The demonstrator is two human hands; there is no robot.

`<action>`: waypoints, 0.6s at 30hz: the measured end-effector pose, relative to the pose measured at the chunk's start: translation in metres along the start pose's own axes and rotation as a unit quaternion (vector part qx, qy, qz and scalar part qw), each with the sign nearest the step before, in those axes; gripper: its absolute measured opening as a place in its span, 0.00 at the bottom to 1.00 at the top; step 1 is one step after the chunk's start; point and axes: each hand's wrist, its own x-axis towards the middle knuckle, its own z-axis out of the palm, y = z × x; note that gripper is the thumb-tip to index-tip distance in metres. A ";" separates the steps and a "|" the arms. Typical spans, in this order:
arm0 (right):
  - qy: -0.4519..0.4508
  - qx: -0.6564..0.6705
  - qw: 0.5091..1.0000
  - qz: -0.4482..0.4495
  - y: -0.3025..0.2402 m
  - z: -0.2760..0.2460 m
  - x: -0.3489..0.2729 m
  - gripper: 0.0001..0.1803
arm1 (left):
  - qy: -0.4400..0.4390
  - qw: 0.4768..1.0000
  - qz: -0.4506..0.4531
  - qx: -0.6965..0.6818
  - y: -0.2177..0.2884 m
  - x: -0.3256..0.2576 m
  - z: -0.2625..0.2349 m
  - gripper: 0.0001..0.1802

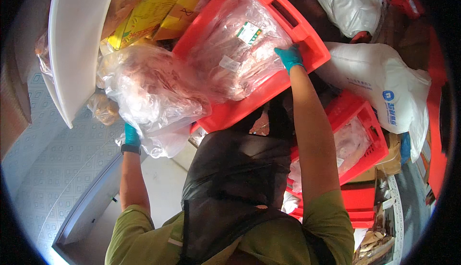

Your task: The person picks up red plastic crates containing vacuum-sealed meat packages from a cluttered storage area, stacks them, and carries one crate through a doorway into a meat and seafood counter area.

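A red plastic crate [314, 50] tilts in front of me, holding a large clear plastic bag [216, 39] of pale pinkish contents, perhaps meat, with small labels on it. My right hand [290, 57], in a teal glove, is curled over the crate's near right rim, its fingers against the bag's edge. At the crate's left end, a second clear bag [153, 85] with similar pinkish contents bulges out over the side. My left hand [130, 136], also gloved in teal, grips the lower left of this bulging bag; the plastic partly hides its fingers.
Another red crate [379, 145] with bagged contents stands by my right side, above more red crates [360, 212]. White sacks [384, 82] lie at the right. Yellow cartons [153, 10] are behind the bags, and a curved white panel [79, 39] rises at the left.
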 end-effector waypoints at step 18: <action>0.017 -0.127 0.991 -0.040 0.014 0.016 0.034 0.18 | 0.153 0.970 0.161 0.095 -0.028 0.034 0.018 0.17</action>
